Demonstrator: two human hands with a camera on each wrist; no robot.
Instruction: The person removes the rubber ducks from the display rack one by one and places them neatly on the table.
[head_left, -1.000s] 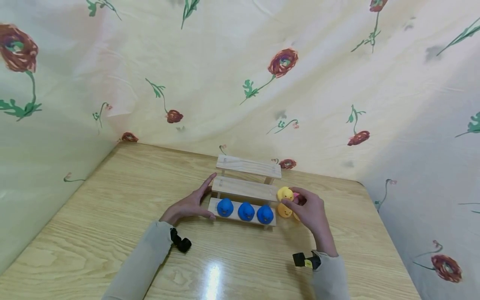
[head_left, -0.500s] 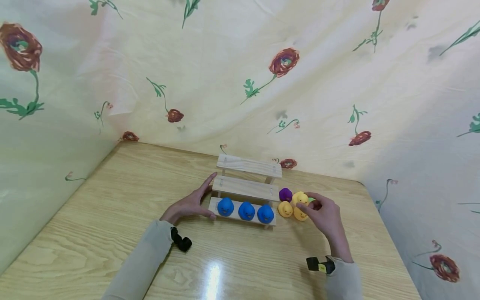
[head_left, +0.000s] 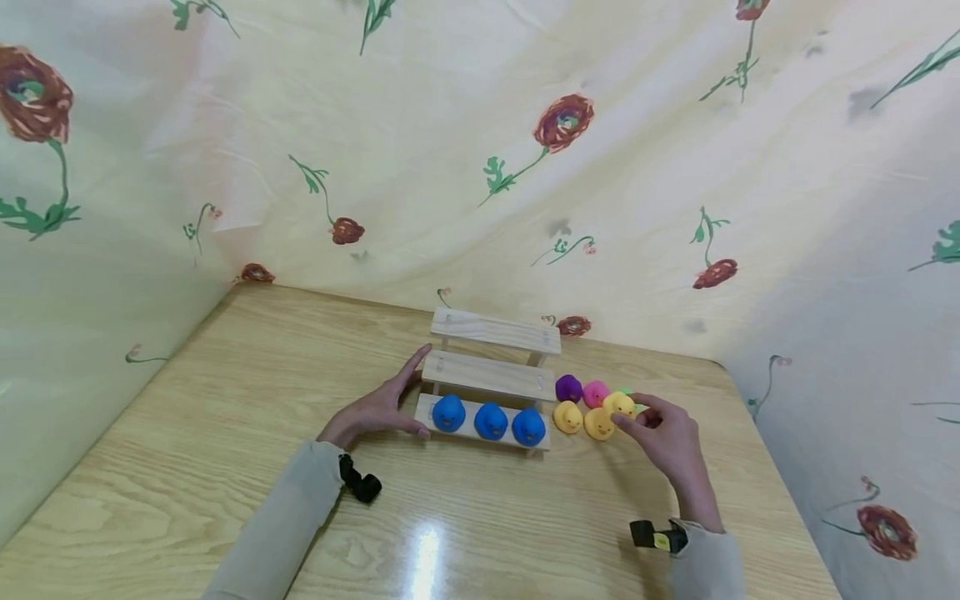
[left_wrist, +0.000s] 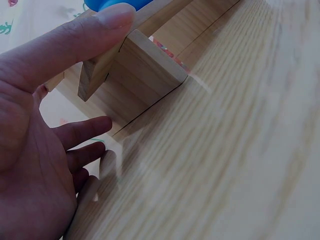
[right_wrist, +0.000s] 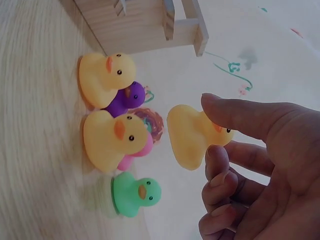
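A three-tier wooden stand (head_left: 487,375) has three blue rubber ducks (head_left: 491,422) on its lowest shelf. My left hand (head_left: 377,412) is spread at the stand's left end. In the left wrist view its thumb (left_wrist: 75,42) lies against the lowest shelf's end, and the other fingers reach along the side. My right hand (head_left: 663,433) pinches a yellow rubber duck (right_wrist: 192,135) between thumb and fingers, held above the table. Below it stand two yellow ducks (right_wrist: 115,135), a purple duck (right_wrist: 122,101), a pink duck (head_left: 596,393) and a green duck (right_wrist: 135,194).
The wood-grain table (head_left: 360,533) runs to a cloth backdrop (head_left: 420,167) printed with flowers at the back and sides. The stand's upper two shelves (head_left: 495,332) hold no ducks. The loose ducks stand close together at the stand's right end.
My right hand has moved right with the yellow duck, away from the stand's end, uncovering the purple and pink ducks. The left hand and the stand have stayed put.
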